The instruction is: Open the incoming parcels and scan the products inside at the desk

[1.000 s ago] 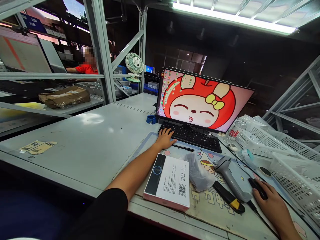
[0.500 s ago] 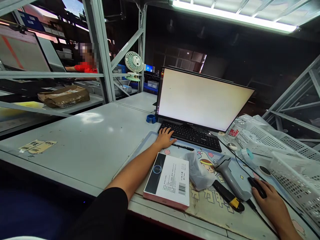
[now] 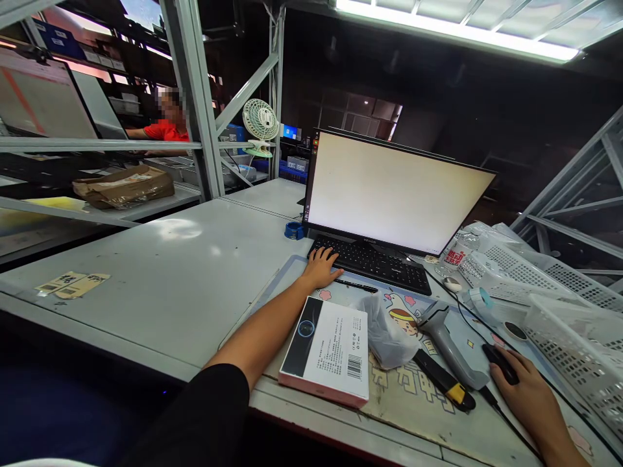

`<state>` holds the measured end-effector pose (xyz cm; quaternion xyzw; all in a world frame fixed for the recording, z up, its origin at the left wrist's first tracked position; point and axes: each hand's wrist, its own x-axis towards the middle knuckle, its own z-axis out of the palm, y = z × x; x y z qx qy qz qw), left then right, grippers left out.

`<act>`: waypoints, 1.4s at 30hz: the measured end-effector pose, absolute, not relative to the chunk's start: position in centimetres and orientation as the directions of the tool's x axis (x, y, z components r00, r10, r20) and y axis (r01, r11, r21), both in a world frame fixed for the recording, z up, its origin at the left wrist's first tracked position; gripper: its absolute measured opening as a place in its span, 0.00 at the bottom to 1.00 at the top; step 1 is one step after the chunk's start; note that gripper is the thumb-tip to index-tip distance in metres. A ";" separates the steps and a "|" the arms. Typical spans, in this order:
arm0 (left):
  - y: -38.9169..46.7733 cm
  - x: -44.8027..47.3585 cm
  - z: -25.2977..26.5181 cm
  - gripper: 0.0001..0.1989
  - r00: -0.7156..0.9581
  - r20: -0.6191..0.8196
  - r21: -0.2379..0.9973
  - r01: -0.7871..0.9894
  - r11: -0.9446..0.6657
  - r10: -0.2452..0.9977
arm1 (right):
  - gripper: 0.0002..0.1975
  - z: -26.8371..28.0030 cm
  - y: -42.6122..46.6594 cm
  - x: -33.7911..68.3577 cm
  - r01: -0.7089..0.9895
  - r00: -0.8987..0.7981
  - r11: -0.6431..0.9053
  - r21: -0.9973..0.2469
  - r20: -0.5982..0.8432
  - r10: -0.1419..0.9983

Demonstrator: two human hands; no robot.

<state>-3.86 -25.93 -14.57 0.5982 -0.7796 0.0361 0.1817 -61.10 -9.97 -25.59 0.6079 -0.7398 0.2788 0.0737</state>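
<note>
My left hand (image 3: 321,268) rests with fingers spread on the left end of a black keyboard (image 3: 389,270). At the right, my right hand (image 3: 528,389) is wrapped over a black computer mouse (image 3: 501,364). A white and black box (image 3: 335,350) with a barcode lies beside my left forearm. Next to it is a translucent plastic bag (image 3: 392,337), its contents unclear. A grey barcode scanner (image 3: 452,350) and a black and yellow utility knife (image 3: 445,383) lie between the bag and the mouse. Just in front of the keyboard is a black pen (image 3: 357,285).
A monitor (image 3: 389,194) with a nearly blank, pale screen stands behind the keyboard. White perforated baskets (image 3: 574,350) line the right side. A blue tape roll (image 3: 294,231) sits left of the monitor. Beyond the metal frame are a fan (image 3: 261,120) and a person in red (image 3: 168,131).
Both my hands and the things on the desk stay in place. The person in the background has shifted their head slightly.
</note>
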 end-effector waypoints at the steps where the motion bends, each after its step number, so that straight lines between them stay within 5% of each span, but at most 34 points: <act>1: -25.9 -3.9 -14.5 0.36 -0.219 0.325 0.161 -0.946 0.281 -0.920 | 0.34 -25.5 -9.9 -61.0 -0.940 -0.250 0.104 -0.325 0.452 -0.856; 10: -25.9 -3.9 -14.5 0.36 -0.220 0.322 0.158 -0.947 0.281 -0.921 | 0.35 -24.6 -9.6 -60.5 -0.923 -0.294 0.161 -0.349 0.372 -0.880; 42: -26.1 -3.8 -14.7 0.35 -0.223 0.340 0.155 -0.945 0.288 -0.914 | 0.36 -26.5 -10.9 -62.0 -0.926 -0.278 0.112 -0.359 0.454 -0.847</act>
